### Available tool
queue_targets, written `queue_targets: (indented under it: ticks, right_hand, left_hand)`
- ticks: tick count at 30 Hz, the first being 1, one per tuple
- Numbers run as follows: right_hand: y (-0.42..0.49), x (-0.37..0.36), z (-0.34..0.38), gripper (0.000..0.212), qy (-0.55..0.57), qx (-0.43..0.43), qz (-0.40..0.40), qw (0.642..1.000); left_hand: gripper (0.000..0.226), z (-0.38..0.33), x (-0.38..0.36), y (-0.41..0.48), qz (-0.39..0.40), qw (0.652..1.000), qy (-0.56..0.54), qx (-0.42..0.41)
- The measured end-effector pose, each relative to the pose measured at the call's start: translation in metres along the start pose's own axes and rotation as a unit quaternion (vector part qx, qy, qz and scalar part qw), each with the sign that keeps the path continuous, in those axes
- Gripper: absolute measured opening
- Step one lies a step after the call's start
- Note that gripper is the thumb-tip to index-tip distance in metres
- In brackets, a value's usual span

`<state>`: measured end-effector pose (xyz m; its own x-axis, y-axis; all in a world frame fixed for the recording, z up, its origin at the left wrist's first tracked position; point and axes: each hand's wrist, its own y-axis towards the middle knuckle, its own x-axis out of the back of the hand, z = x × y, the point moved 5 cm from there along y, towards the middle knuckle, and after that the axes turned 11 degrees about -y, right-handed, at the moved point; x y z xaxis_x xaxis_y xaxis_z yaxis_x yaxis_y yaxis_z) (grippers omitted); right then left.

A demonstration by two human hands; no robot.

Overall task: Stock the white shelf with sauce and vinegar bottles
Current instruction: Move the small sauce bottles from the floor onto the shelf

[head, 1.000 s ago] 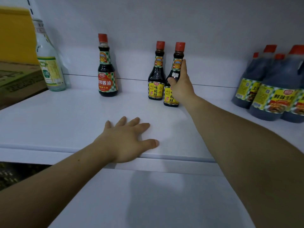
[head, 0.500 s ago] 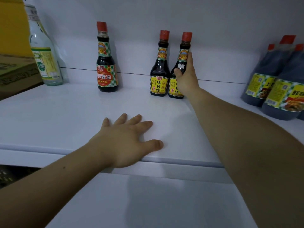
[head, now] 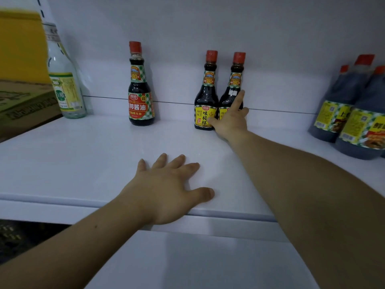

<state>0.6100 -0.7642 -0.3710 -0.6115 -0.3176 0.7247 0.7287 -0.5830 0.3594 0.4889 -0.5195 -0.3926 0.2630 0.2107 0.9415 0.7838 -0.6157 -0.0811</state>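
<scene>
The white shelf (head: 83, 155) fills the view. At its back wall two small dark sauce bottles with red caps and yellow labels stand side by side. My right hand (head: 231, 119) holds the right one (head: 236, 80) low on its body, thumb on the left side, index finger stretched up its front. The left one (head: 206, 101) stands touching it. Another dark sauce bottle with a red label (head: 139, 97) stands alone further left. A clear vinegar bottle (head: 64, 84) is at the far left. My left hand (head: 166, 190) rests flat on the shelf near its front edge.
Several large dark sauce jugs (head: 354, 113) with red caps crowd the right end of the shelf. A cardboard box (head: 23, 103) sits beyond the left end, with a yellow surface (head: 20, 44) behind it. Another white shelf lies below.
My right hand pushed the right yellow-label bottle back until it stood beside its twin by the wall, then slid lower on its body. My left hand stayed flat on the shelf.
</scene>
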Motion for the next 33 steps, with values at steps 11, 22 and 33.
queue_targets:
  ticks: [11, 22, 33]
  right_hand:
    - [0.000, -0.002, 0.001, 0.121, -0.012, 0.012, -0.012, 1.000]
    - [-0.092, 0.099, 0.000, 0.096, -0.164, 0.039, 0.109, 0.980]
    - [-0.248, 0.277, 0.011, 0.086, -0.224, 0.011, 0.096, 0.970]
  left_hand:
    - [0.075, 0.001, 0.000, 0.000, -0.006, 1.000, -0.001, -0.001]
    - [0.068, -0.009, 0.006, -0.005, -0.009, 0.999, 0.015, -0.036]
    - [0.073, -0.121, 0.034, -0.106, -0.002, 0.987, -0.049, -0.151]
